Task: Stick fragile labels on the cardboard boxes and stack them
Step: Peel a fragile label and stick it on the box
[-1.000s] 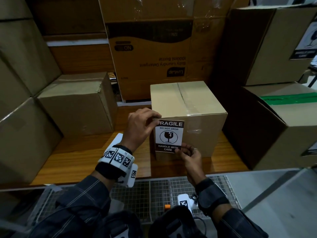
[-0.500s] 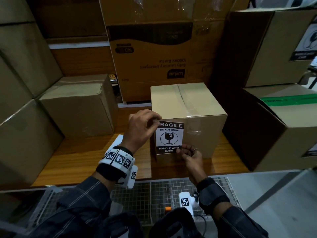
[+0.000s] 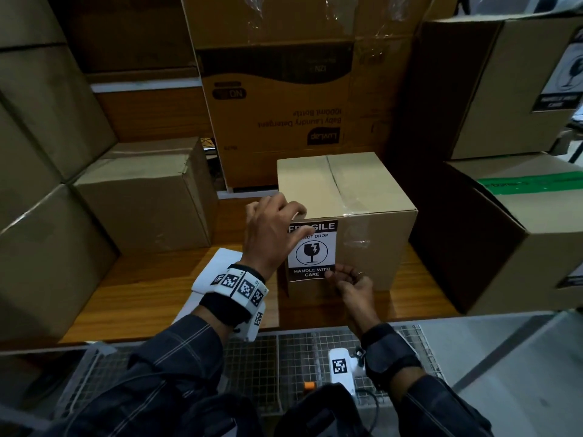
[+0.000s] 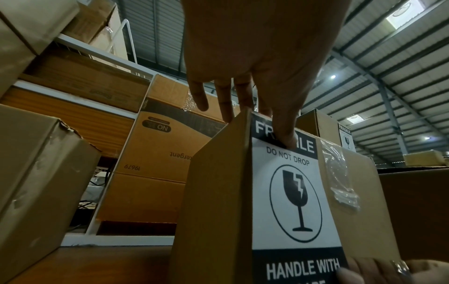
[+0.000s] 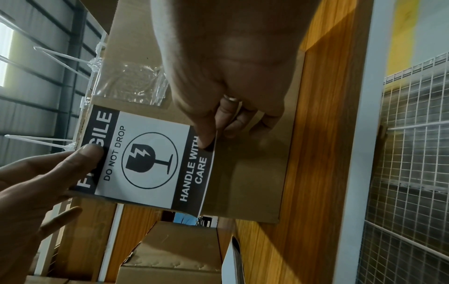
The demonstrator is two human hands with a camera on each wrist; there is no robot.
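Observation:
A small taped cardboard box (image 3: 372, 197) stands on the wooden table (image 3: 142, 288). A black and white fragile label (image 3: 312, 252) lies against its front face, near the left edge. My left hand (image 3: 271, 228) reaches over the box's top front edge with straight fingers, and its thumb (image 4: 286, 134) presses the label's top band. My right hand (image 3: 350, 282) pinches the label's lower right corner (image 5: 206, 146), which stands slightly off the cardboard (image 5: 250, 173). The left wrist view shows the label (image 4: 294, 201) flat against the box.
A plain box (image 3: 142, 197) stands to the left and a large detergent carton (image 3: 284, 105) behind. Stacked boxes (image 3: 504, 231) at the right include one with a label (image 3: 558, 83). White sheets (image 3: 217, 272) lie on the table. A wire mesh cart (image 3: 299, 357) runs along the near edge.
My left hand has gone from holding the label's top left corner to lying over the box edge, thumb pressing the top band. The right hand stays at the lower corner.

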